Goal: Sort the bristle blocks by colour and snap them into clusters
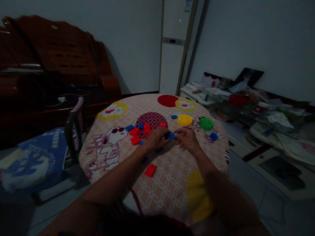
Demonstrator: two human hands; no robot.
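Observation:
Between my two hands, over the middle of a round table, is a blue plastic building piece (171,135). My left hand (156,138) is closed on its left end. The fingers of my right hand (188,140) pinch its right end. Left of my left hand lies a pile of red pieces (135,132) mixed with a few blue ones (130,127). A single red piece (151,170) lies nearer to me. Beyond my right hand sit a yellow knobbly cluster (185,120) and a green knobbly cluster (206,124). My fingers partly hide the blue piece.
A patterned cloth covers the round table (170,187). Loose blue pieces (213,136) lie at its right side. On the left stand a chair with a blue cover (50,145) and a wooden sofa (59,52). A cluttered glass-topped cabinet (225,103) runs along the right wall.

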